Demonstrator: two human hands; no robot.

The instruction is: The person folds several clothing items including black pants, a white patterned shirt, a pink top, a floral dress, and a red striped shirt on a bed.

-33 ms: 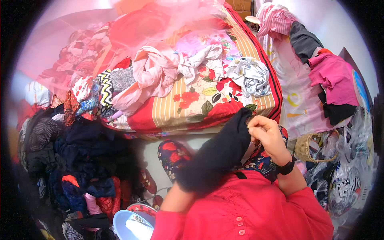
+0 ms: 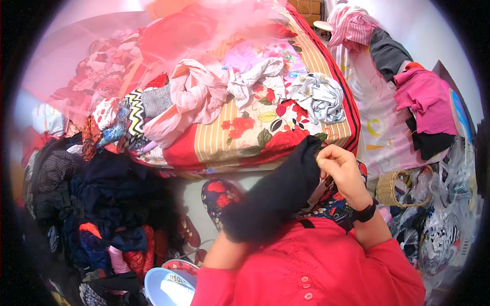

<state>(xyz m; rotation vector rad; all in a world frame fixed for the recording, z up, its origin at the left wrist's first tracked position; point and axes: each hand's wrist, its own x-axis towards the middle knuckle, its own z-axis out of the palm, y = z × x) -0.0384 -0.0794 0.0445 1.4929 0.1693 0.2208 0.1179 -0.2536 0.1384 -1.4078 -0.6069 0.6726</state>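
While the red sleeves come up from the lower edge, the right hand (image 2: 341,171) pinches the top edge of a black garment (image 2: 278,196) between thumb and fingers, just in front of the bed (image 2: 240,137); the left hand is buried under that cloth, so its grip cannot be told. Beyond, crumpled pink and grey clothes (image 2: 214,92) lie on the bed's flowered cover, with a woven basket (image 2: 395,188) right of the bed's near corner.
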